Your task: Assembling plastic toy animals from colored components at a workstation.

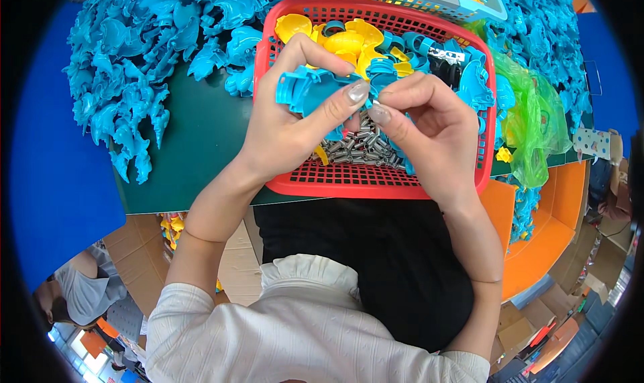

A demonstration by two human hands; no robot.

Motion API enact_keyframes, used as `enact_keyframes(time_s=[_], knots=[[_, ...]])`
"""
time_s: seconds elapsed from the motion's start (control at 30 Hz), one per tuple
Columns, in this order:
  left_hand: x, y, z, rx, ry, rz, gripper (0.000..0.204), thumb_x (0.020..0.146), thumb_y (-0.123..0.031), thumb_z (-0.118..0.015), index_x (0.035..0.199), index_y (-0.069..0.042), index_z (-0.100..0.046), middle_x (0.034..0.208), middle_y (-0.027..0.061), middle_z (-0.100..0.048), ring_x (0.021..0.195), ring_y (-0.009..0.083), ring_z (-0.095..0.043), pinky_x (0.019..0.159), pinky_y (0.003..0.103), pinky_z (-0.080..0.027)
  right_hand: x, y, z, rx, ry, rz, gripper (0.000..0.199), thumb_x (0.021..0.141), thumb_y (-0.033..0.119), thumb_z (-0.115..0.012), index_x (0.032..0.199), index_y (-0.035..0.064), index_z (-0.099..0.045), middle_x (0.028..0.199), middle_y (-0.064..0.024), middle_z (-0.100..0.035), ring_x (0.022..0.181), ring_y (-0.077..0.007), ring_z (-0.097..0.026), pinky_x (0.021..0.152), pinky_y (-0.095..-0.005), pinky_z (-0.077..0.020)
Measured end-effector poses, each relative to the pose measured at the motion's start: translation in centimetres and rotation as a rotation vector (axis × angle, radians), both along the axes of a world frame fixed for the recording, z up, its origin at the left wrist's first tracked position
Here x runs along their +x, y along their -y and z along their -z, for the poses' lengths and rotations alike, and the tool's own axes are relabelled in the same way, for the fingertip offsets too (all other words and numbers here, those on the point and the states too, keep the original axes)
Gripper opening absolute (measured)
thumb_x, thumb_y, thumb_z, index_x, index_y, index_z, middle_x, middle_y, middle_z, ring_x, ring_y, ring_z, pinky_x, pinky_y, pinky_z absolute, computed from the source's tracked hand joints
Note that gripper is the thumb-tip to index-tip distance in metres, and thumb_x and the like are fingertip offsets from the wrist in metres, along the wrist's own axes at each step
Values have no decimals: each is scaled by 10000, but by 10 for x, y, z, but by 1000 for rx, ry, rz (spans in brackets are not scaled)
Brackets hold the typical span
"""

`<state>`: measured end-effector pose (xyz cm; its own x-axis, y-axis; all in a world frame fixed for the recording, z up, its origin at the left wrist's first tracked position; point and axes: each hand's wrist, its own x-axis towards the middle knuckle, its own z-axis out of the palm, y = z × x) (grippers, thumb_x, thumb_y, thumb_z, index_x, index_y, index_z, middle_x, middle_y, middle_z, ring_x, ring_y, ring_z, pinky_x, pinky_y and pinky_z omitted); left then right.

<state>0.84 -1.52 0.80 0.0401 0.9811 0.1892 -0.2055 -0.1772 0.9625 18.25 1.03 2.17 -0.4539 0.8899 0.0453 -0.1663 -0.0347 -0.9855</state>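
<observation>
My left hand [295, 108] is closed round a blue plastic part [312, 91], thumb on top, above a red basket [376, 189]. At that part's right end, my right hand [429, 118] pinches with thumb and forefinger. Something small and pale shows at those fingertips, too little to name; it may be one of the metal pins. Below the hands, a heap of short silvery metal pins [365, 148] lies in the basket. Behind them are yellow plastic parts [345, 40] and more blue plastic parts [476, 84], partly hidden by my hands.
Big piles of blue parts [127, 67] cover the dark green table [191, 131] at left and right. A grey-blue basket [402, 4] with yellow parts stands behind. Beside the red basket lies a green plastic bag [533, 121]. An orange bin [543, 242] is below right; another person [90, 282] sits lower left.
</observation>
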Motion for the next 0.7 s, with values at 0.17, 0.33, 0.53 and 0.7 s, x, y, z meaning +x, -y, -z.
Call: enact_keyframes(time_s=[0.17,0.33,0.53,0.7], knots=[[2,-3,-3,-67,76,50,239,874,-154,-618,997,-33,-454,748,70,-582,652,117,-598,568,239,-482,4,-4,2,313,146,8,133,799,-20,-649,921,-17,-595,885,-59,-584,832,-98,-546,759,-227,-458],[-3,-9,4,-72,5,-139,367,958,-302,-441,1221,-52,-383,951,118,-620,797,117,-588,668,255,-474,12,-12,-1,227,409,159,173,796,-6,-639,965,-9,-604,897,-51,-597,782,-108,-560,694,-240,-455],[1,-8,4,-27,65,-6,508,905,-195,-549,1329,-19,-331,1049,128,-611,925,134,-583,713,245,-472,2,0,14,862,975,-286,161,712,59,-678,863,57,-621,817,-55,-535,773,-208,-515,714,-334,-390],[1,-10,5,94,13,-204,491,890,-156,-576,1308,-7,-367,1080,149,-596,906,147,-593,716,257,-499,3,3,22,962,1028,-304,144,709,88,-676,842,73,-623,828,-42,-525,812,-204,-496,728,-338,-364]])
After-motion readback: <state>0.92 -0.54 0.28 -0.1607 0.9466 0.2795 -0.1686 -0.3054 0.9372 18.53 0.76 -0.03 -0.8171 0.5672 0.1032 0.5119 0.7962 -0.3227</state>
